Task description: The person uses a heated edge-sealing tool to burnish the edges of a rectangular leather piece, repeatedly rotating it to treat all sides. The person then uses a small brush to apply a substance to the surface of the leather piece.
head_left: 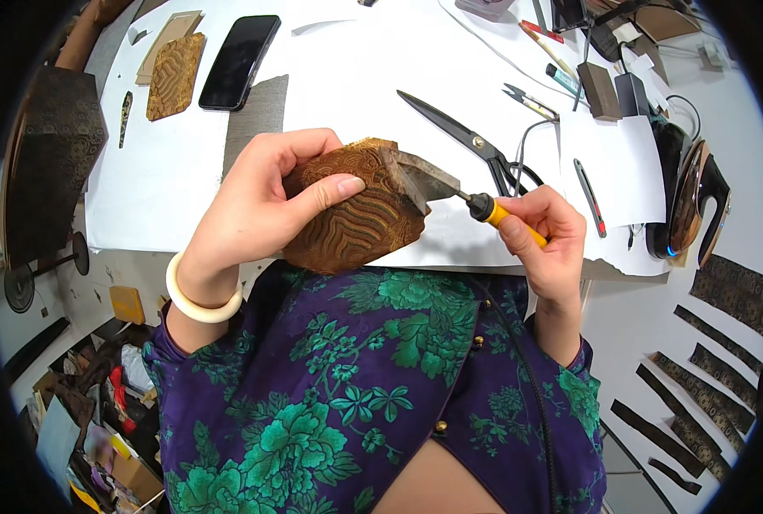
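Observation:
My left hand [270,193] grips a brown and gold brocade-patterned piece [347,218], thumb on its front and fingers behind it. The piece is tilted up near the table's front edge and has angled corners. In my right hand [546,236] is a small iron with a yellow handle [531,231], a black collar and a flat, pointed metal head [424,178]. That head lies against the piece's right edge. A pair of large black scissors [476,141] lies partly spread just beyond my hands.
On the white-covered table [347,77] lie a black phone [240,64], a patterned panel [176,77], a red-black cutter [589,197] and small snips [531,103]. A household iron [698,201] stands at right, near dark fabric strips [698,403]. A cluttered bin [99,428] is lower left.

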Motion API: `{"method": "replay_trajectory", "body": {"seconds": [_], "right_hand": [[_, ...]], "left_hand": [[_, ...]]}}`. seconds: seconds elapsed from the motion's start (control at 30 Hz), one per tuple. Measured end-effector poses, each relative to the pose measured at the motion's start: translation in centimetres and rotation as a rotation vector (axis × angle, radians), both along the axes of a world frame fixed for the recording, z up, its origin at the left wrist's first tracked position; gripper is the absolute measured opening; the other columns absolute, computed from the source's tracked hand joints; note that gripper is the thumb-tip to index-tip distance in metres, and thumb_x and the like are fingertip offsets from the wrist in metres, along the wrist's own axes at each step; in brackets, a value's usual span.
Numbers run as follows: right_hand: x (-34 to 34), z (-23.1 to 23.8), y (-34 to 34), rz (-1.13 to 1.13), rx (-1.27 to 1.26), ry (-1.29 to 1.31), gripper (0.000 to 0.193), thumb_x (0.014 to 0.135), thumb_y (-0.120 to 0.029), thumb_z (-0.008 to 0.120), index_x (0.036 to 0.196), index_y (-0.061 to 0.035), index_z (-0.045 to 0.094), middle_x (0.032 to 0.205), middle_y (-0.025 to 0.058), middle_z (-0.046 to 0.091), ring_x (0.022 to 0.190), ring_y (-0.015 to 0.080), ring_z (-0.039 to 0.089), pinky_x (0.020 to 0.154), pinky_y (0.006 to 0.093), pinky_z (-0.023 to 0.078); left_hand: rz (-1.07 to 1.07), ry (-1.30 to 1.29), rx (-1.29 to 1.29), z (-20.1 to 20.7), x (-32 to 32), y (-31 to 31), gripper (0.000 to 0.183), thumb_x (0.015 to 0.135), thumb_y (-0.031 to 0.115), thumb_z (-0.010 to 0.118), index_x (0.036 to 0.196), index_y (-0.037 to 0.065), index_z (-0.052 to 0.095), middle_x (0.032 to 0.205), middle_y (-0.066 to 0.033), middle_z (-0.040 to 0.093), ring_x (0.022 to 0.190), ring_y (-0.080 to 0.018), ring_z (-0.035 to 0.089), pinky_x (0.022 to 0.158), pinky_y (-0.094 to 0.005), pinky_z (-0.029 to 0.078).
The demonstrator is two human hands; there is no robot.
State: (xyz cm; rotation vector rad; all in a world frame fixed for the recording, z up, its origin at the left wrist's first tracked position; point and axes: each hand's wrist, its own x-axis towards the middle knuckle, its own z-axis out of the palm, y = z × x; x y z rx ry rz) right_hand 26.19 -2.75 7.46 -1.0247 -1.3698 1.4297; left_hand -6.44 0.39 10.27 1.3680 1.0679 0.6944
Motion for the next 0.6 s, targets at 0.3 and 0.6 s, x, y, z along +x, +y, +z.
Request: {"method": "replay_trajectory", "body": {"seconds": [0.3,0.6], "right_hand": [[-0.5,-1.8,0.0,0.046,-0.214,0.235,0.012,0.100,-0.006,0.075,0.101,0.0033,0.068,0.093,0.0087,0.074,0.075,0.0050,0.060,0.064,0.0197,0.048],[-1.5,-3.0,-0.7,0.056,-0.367,0.369,0.015,0.106,-0.012,0.068,0.098,-0.0006,0.061,0.074,0.0020,0.059,0.055,0.0041,0.043,0.048,0.0211,0.032]], "left_hand": [[0.052,-0.008,0.067,-0.5,0.8,0.9,0.027,0.094,0.017,0.083,0.082,-0.002,0.067,0.069,0.0030,0.063,0.069,-0.0022,0.055,0.060,-0.0226,0.045],[0.055,0.005,0.152,-0.9,1.0,1.5,0.028,0.091,0.019,0.087,0.081,0.000,0.069,0.070,0.0012,0.068,0.069,-0.0025,0.060,0.059,-0.0216,0.045]]}}
